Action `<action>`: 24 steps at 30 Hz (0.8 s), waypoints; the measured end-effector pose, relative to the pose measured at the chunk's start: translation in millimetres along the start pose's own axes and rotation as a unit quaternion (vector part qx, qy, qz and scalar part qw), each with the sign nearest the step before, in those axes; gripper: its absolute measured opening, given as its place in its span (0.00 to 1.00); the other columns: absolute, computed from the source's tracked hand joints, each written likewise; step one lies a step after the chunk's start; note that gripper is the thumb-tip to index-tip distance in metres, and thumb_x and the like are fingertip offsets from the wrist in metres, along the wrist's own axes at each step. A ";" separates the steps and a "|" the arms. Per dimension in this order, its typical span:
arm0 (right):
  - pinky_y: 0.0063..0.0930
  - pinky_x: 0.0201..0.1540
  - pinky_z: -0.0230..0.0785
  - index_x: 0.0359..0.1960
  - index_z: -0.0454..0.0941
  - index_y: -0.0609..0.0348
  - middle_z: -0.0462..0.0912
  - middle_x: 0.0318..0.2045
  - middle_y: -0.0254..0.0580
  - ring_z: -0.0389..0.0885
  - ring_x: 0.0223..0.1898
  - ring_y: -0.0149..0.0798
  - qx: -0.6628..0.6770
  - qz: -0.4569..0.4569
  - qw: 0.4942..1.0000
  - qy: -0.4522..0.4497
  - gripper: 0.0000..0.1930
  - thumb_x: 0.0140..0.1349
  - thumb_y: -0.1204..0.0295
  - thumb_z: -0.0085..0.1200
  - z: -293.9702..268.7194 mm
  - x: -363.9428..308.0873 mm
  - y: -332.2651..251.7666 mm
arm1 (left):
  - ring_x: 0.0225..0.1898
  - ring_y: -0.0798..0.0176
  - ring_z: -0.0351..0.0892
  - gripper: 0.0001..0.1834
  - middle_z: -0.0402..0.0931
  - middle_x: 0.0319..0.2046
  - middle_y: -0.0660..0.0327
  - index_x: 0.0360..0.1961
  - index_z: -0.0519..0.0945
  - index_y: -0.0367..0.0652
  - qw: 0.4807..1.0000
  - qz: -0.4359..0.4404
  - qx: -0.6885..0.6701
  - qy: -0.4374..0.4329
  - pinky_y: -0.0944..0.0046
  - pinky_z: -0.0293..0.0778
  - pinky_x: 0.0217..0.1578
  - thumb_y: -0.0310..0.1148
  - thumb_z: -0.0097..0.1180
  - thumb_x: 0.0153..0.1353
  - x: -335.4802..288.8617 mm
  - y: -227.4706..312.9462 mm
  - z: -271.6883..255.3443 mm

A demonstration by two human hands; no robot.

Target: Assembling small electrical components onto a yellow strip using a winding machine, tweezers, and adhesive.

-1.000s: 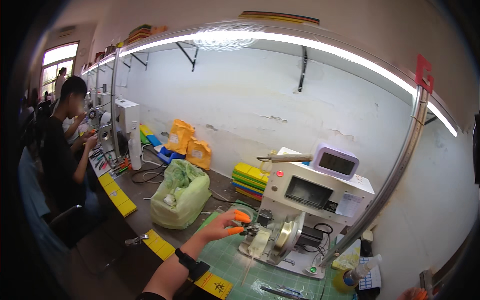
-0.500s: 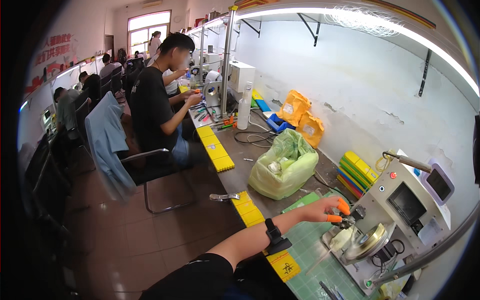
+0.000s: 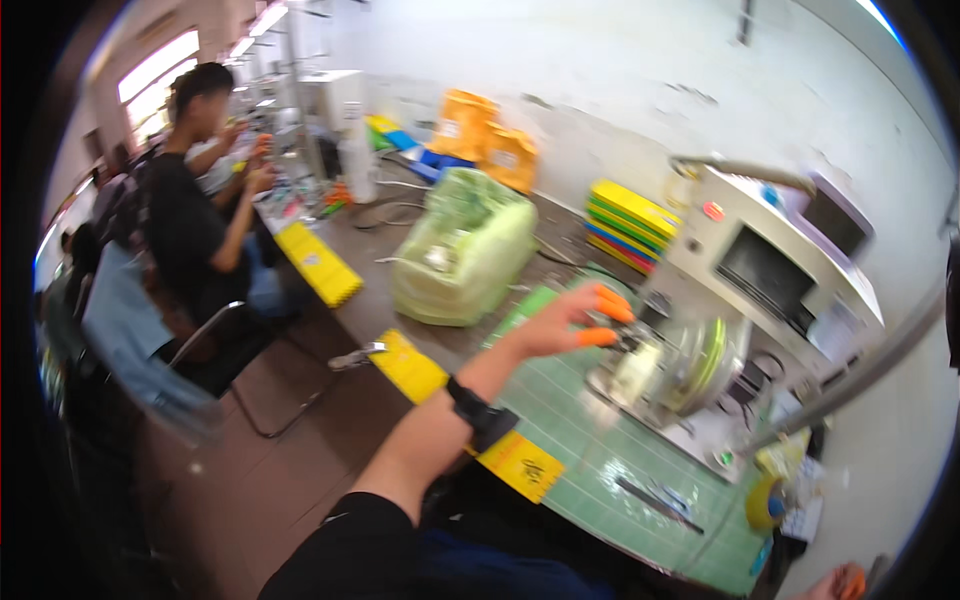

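My left hand [image 3: 565, 325] wears orange finger cots on the thumb and fingers. It reaches to the front of a pale bench machine, its thumb and index finger apart beside a small metal fitting [image 3: 628, 340]. Blur hides whether the tips touch that fitting. Just right of the fitting stands a clear round spool [image 3: 703, 370] with a yellow-green band. Only part of my right hand [image 3: 832, 585] shows, at the lower right edge. It has an orange finger cot, and a dark, narrow thing lies beside it; its grip is blurred.
The machine [image 3: 770, 270] has a dark screen and a red button. A green cutting mat [image 3: 560, 430] bears tweezers [image 3: 660, 503]. Farther left are a bag-lined bin [image 3: 465, 250], stacked coloured trays [image 3: 630, 225] and orange packets [image 3: 465, 125]. A seated co-worker [image 3: 190, 190] works at the left.
The view has swung right and down, so the bench sits farther left and higher. My right hand has come into view at the lower right. My left hand stays by the machine's metal fitting.
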State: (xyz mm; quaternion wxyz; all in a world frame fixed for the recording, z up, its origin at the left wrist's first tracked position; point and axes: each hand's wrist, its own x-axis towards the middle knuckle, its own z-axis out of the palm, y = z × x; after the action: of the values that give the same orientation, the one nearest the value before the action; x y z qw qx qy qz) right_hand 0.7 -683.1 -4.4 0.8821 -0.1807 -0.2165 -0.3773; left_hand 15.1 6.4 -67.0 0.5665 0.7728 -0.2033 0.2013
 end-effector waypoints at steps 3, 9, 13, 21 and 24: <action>0.26 0.29 0.53 0.22 0.64 0.54 0.60 0.16 0.31 0.56 0.19 0.29 0.012 0.015 1.000 0.024 0.15 0.70 0.69 0.47 -50.1 30.1 -33.9 | 0.60 0.64 0.75 0.20 0.75 0.58 0.64 0.57 0.83 0.49 1.000 -0.003 0.000 -0.001 0.64 0.77 0.52 0.27 0.67 0.63 0.5 3.5 -3.8; 0.26 0.28 0.54 0.29 0.71 0.59 0.61 0.17 0.32 0.57 0.19 0.30 0.043 0.024 0.999 0.004 0.10 0.71 0.71 0.47 -18.5 3.3 -26.6 | 0.60 0.64 0.74 0.20 0.74 0.59 0.60 0.57 0.83 0.43 1.000 -0.010 -0.019 -0.006 0.65 0.78 0.51 0.22 0.64 0.63 4.0 4.9 -0.7; 0.27 0.28 0.54 0.30 0.72 0.59 0.63 0.19 0.34 0.58 0.19 0.31 0.046 0.039 0.998 0.023 0.10 0.71 0.72 0.45 -10.2 7.3 -32.2 | 0.62 0.64 0.71 0.19 0.72 0.60 0.60 0.59 0.81 0.40 0.999 -0.028 -0.039 -0.024 0.64 0.73 0.54 0.23 0.60 0.66 3.2 5.4 1.3; 0.26 0.27 0.55 0.29 0.71 0.58 0.60 0.17 0.33 0.58 0.18 0.30 0.047 0.059 0.997 0.008 0.09 0.70 0.72 0.45 -8.1 8.8 -40.0 | 0.62 0.65 0.70 0.20 0.71 0.60 0.61 0.60 0.80 0.38 0.998 -0.035 -0.057 -0.011 0.64 0.72 0.54 0.25 0.60 0.66 5.9 3.5 4.3; 0.26 0.26 0.55 0.28 0.70 0.57 0.59 0.16 0.33 0.59 0.19 0.30 0.039 0.037 0.998 0.032 0.09 0.69 0.72 0.45 -11.3 8.2 -36.2 | 0.62 0.66 0.70 0.20 0.71 0.61 0.61 0.60 0.80 0.39 0.998 -0.036 -0.056 -0.010 0.64 0.71 0.55 0.25 0.60 0.66 3.2 1.9 2.8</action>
State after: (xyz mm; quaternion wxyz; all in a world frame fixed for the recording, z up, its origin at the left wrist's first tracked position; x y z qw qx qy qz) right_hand -18.4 -716.9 -4.1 0.9084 -0.1419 -0.1955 -0.3411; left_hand 16.9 2.9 -64.5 0.6139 0.7485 -0.1921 0.1609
